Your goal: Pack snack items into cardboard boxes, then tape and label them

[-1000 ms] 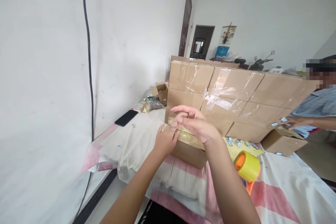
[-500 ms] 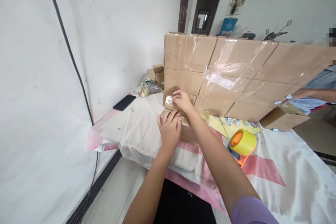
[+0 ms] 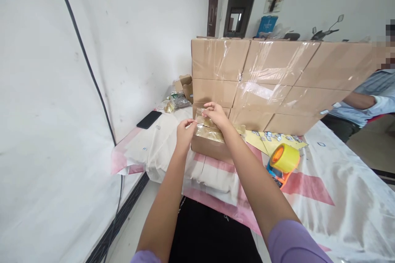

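Observation:
A small brown cardboard box (image 3: pixel 207 147) lies in front of me, with shiny clear packing tape (image 3: pixel 212 133) over its top. At the box's left end, my left hand (image 3: pixel 185 132) pinches the edge of the tape between thumb and fingertips. Just above the far left part of the top, my right hand (image 3: pixel 217 116) is also closed, thumb and finger pinching a loose piece of the tape. My right forearm hides part of the box's right end. To the right lies a tape dispenser (image 3: pixel 277 174) carrying a large yellow roll of tape (image 3: pixel 285 158).
Behind the box stands a wall of taped cartons (image 3: pixel 268 63). A black phone (image 3: pixel 149 119) and plastic bags (image 3: pixel 179 101) lie at the left on the cloth-covered table (image 3: pixel 348 205). Small stickers dot a yellow sheet (image 3: pixel 268 144). Another person's arm (image 3: pixel 359 100) shows at the right.
My left hand has lifted off the box top and moved to its left end, fingers now pinching. The right hand stays near the tape. The open box beside the other person is gone from view.

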Available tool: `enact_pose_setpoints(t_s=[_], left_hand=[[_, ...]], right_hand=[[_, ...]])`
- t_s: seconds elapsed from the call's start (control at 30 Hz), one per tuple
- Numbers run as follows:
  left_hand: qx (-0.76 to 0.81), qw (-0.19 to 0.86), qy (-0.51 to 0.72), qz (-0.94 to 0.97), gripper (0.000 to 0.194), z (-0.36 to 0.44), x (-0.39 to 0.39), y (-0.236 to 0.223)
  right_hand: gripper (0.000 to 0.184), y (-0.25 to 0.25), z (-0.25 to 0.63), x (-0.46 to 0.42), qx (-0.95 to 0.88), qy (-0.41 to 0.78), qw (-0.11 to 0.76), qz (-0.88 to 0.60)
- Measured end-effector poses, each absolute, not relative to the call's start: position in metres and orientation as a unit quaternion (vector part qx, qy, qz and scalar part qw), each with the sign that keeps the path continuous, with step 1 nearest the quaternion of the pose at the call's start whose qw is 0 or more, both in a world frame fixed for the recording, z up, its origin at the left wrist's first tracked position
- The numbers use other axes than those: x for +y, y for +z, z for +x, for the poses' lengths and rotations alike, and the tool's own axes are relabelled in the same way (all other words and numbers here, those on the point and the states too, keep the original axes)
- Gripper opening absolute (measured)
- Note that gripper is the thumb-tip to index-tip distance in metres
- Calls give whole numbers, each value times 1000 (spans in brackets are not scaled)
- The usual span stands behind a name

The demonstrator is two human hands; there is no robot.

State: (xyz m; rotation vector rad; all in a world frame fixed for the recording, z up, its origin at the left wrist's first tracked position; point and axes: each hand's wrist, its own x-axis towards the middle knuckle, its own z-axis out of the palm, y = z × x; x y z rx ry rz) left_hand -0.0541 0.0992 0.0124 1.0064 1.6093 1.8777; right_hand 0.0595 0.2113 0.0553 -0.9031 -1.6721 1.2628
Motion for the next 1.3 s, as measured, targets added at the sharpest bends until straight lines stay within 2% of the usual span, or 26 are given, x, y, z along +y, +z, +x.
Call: enact_pose_setpoints(t_s=[0.23,0.4,0.83,1.03,1.3], left_hand=[[568,266,683,374,24,-55,78,36],[595,316,637,374,28,-59,68,28],[666,326,550,384,18,-68,74,40],[698,320,504,395,38,-75,79,49],[717,319,440,437,30,-82,90,56]], right_hand=[[29,59,63,197,-690,515,396,-320],[20,55,65,195,-708,472,392,-349],[22,45,63,203,-750,383,383,-380],[20,46,63,201,-769,318,388,-397],[14,53,66,187,-773,263,382,-433]])
